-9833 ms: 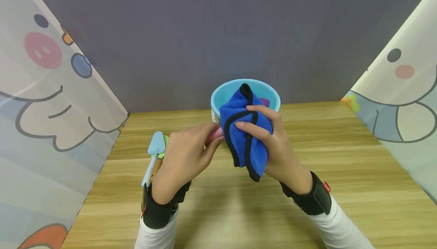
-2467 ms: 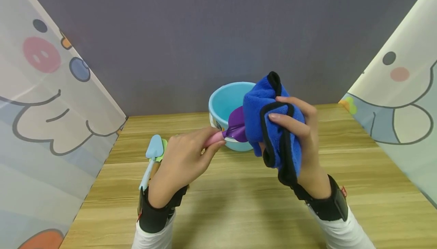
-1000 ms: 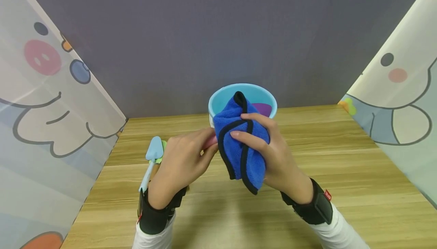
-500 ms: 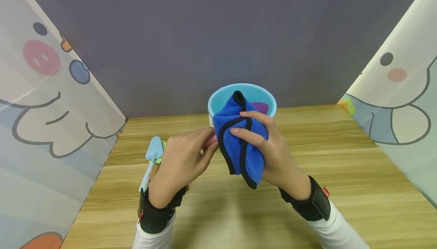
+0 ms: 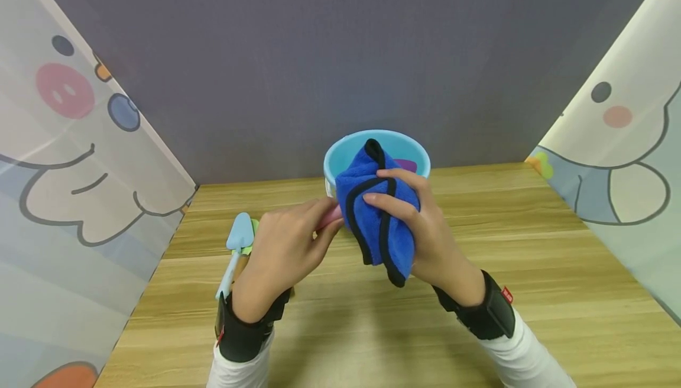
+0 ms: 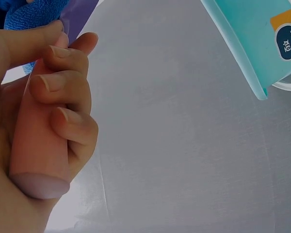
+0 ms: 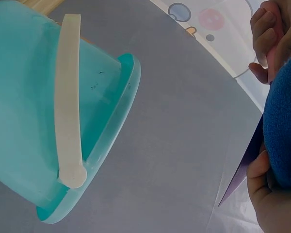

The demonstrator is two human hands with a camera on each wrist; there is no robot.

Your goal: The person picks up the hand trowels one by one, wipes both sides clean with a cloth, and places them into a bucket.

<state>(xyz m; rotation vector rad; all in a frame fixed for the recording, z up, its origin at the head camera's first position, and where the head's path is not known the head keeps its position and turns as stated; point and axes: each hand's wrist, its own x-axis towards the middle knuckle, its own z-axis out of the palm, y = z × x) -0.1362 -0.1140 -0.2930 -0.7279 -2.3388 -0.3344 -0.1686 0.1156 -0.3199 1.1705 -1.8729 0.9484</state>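
Note:
My left hand [image 5: 284, 243] grips the pink handle [image 6: 39, 131] of a toy shovel, its fingers curled round it in the left wrist view. The shovel's purple blade [image 7: 245, 165] points away to the right. In my right hand [image 5: 438, 240] a blue cloth [image 5: 367, 199] with black edging is folded over the blade and pressed to it. Most of the blade is hidden under the cloth, and only its tip shows past the fingers in the head view. The right thumb lies beneath the blade in the right wrist view.
Behind the hands a light blue bucket [image 5: 340, 154] with a white handle [image 7: 68, 97] stands against the grey wall. By the left wrist a light blue toy trowel [image 5: 241, 234] lies on the wooden table [image 5: 532, 258], partly over a green tool with a brown handle.
The right hand and cloth were farther right 2.5 s ago, baring part of the purple blade. They came back left over it, then shifted slightly up and right. The left hand keeps its grip.

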